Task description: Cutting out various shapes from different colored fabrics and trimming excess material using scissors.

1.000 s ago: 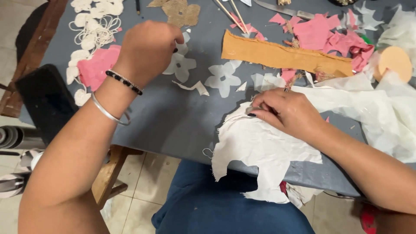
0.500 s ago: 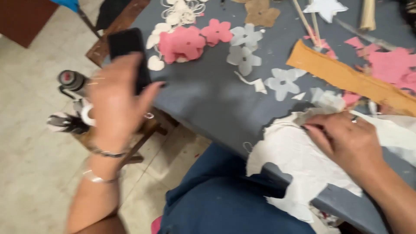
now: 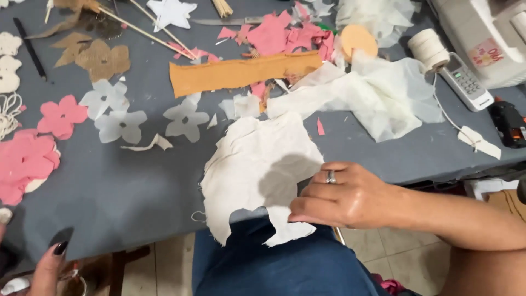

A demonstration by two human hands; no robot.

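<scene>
We see bare tabletop [image 3: 126,186] at the lower left of the frame; cut fabric flowers [image 3: 120,126], an orange strip [image 3: 241,74] and crumpled white cloth [image 3: 378,93] crowd the upper half.

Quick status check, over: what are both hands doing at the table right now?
Right hand flat on white fabric piece at table edge. Left hand low, off table, empty. Nothing blocking.

Pink-red label [image 3: 485,53] on white machine [image 3: 482,33], small green handset screen [image 3: 457,75]

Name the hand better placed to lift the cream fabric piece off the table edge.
Right hand: it rests on the cream fabric piece at the table edge. The left hand is low at the corner, off the cloth.
</scene>
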